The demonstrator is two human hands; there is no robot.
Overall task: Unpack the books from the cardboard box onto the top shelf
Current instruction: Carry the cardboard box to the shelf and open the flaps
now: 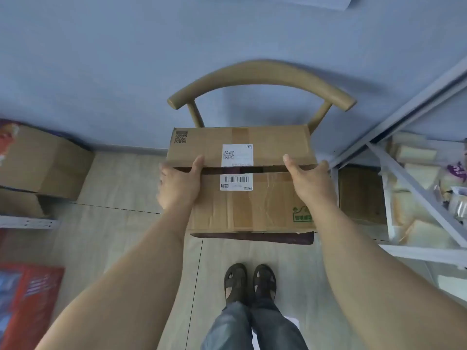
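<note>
The cardboard box (249,198) sits on the seat of a wooden chair (261,74) with a curved backrest, directly in front of the person. Its top flaps are nearly shut, with a dark slit open along the centre seam. A white shipping label (237,166) straddles that seam and is split across it. No books are visible; the contents are hidden.

The left hand (180,183) has its fingers hooked over the edge of the far flap at the seam, the thumb lying on top. The right hand (309,180) grips the same flap edge further right, its fingers curled into the slit.

Risks, as judged:
- The box covers most of the seat and slightly overhangs its near edge. A hard upward pull on the far flap could tip it or slide it off toward the person's feet (250,282).
- Clear tape (267,195) wrinkles across the near flap. If any bridges the seam, the flap may tear instead of folding back.
- Both hands work one flap; the near flap is unheld and could spring up or catch.

Surroundings: a metal shelving rack (414,173) stands to the right, holding pale packets on its lower levels. The top shelf cannot be identified with certainty. More cardboard cartons (43,162) sit at the left.
</note>
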